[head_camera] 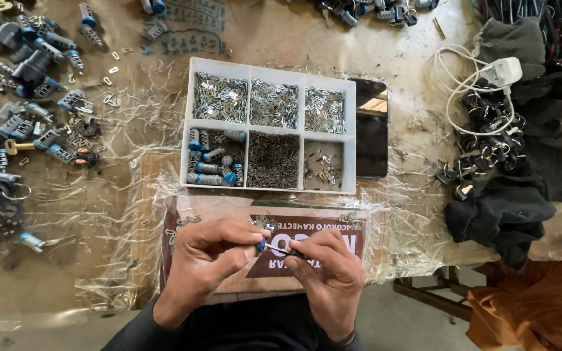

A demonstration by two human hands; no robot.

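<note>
My left hand [209,257] pinches a small lock cylinder with a blue end [262,244] over a cardboard box wrapped in clear film [190,214]. My right hand [330,266] holds a thin dark tool [281,251] whose tip meets the cylinder. Both hands are closed and close together at the table's near edge. Just beyond them stands a white compartment tray [352,140] with small metal plates, pins and several blue-ended cylinders.
Many lock cylinders and dark parts [27,110] lie scattered at the left. A dark phone [372,130] lies right of the tray. A white charger with cable [499,71], keys [482,156] and dark cloth [502,208] sit at the right.
</note>
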